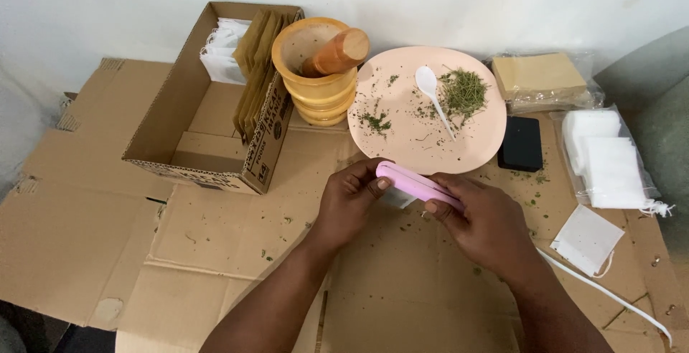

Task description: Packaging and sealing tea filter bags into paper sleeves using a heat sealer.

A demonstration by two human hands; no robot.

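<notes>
Both my hands hold a long pink clamp-like tool (415, 181) just above the cardboard, in front of the plate. My left hand (349, 202) grips its left end with thumb on top. My right hand (486, 220) grips its right end. A small white bag (397, 197) is pinched under the pink tool between my hands, mostly hidden. A white cord (610, 295) trails from under my right wrist toward the lower right.
A pink plate (409, 138) carries dried green herbs (463, 93) and a white spoon (431, 90). Behind it stand a wooden mortar with pestle (321, 66), an open cardboard box (208, 102) of brown and white bags, a black block (521, 143), and packs of white bags (606, 159).
</notes>
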